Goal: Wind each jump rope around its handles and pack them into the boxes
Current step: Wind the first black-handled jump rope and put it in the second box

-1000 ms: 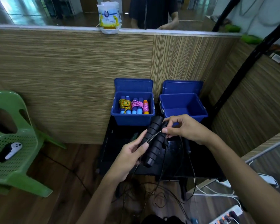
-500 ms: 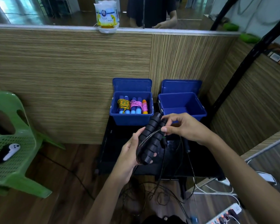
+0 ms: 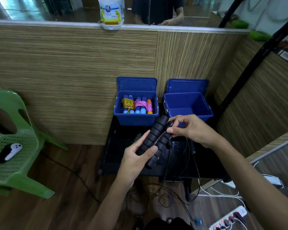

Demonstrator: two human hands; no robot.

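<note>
Handles (image 3: 154,140) of the black jump rope now sit higher in front of us, still paired side by side, closer to the empty right box (image 3: 188,107); little cord (image 3: 183,163) looks wound yet, so winding is barely begun. Our left hand (image 3: 136,156) grips their lower end, fingers curled round them. Our right hand (image 3: 188,128) pinches the cord at their upper end. The left box (image 3: 136,118) holds wound ropes.

Two blue boxes (image 3: 136,119) sit at twelve o'clock. The left one holds three wound jump ropes (image 3: 140,104). Two black handles (image 3: 154,135) at centre, two hands (image 3: 136,159), one green chair (image 3: 13,146) at nine o'clock.
</note>
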